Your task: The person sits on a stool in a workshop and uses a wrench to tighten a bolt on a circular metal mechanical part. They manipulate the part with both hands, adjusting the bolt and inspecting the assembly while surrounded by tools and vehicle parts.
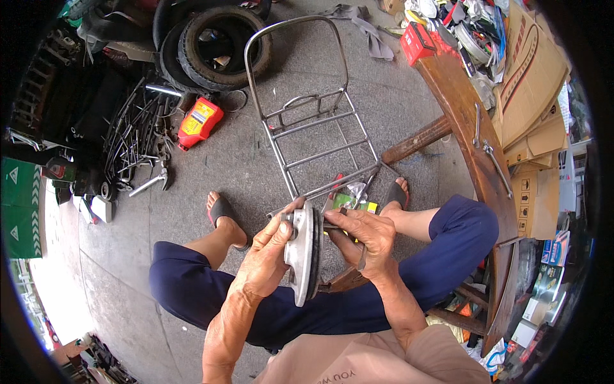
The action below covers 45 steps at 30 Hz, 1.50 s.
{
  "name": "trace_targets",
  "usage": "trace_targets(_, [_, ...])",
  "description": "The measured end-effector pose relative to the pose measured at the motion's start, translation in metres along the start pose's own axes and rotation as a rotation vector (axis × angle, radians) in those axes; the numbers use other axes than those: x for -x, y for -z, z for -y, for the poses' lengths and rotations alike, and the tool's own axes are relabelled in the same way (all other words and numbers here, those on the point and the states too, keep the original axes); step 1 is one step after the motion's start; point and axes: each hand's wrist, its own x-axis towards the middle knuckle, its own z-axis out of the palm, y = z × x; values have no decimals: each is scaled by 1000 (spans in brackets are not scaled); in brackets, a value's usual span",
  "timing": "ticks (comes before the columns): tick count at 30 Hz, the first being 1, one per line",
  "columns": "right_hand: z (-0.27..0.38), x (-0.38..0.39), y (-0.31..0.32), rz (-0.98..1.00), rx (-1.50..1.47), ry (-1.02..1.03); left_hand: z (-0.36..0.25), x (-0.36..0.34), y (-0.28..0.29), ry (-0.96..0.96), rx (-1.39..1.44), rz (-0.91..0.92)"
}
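Note:
Above my lap, my left hand (265, 256) grips a round silver metal brake plate (299, 256), which stands on edge with its face turned left. My left thumb presses on a small raised boss near its upper part. A dark ring runs along its right side. My right hand (368, 237) is closed on a dark, flat metal piece (362, 257), whose end sticks out below the fingers. Its upper part reaches the right side of the plate, and my fingers hide most of it, so I cannot tell its exact kind.
A metal carrier rack (326, 144) stands on the concrete floor ahead. To its right, a wooden bench (457, 96) carries wrenches (495, 166) and a red box (416, 43). Far left lie tyres (224, 48), a red bottle (200, 123), loose metal rods (131, 125) and a hammer (153, 182).

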Motion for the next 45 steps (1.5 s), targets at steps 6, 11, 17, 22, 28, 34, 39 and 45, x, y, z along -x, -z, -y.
trace_targets(6, [17,-5,-1,47,-135,-309,-1,-2,6,34,152,60])
trace_targets(11, [15,5,2,-47,-456,-701,-1,-5,5,-1,178,70])
trace_targets(17, [17,-5,5,62,-707,-877,3,-3,-1,42,96,31])
trace_targets(22, [13,0,-2,16,-768,-874,-5,-2,6,163,100,194])
trace_targets(28, [3,7,-3,146,-894,-989,10,0,12,59,-70,-11])
trace_targets(34, [9,9,-22,91,-958,-1061,9,-3,19,26,58,-15])
trace_targets(39, [14,5,-19,174,-990,-1094,3,2,13,113,140,-203])
trace_targets(45, [1,8,-16,187,-904,-1040,-6,-9,20,163,203,-179])
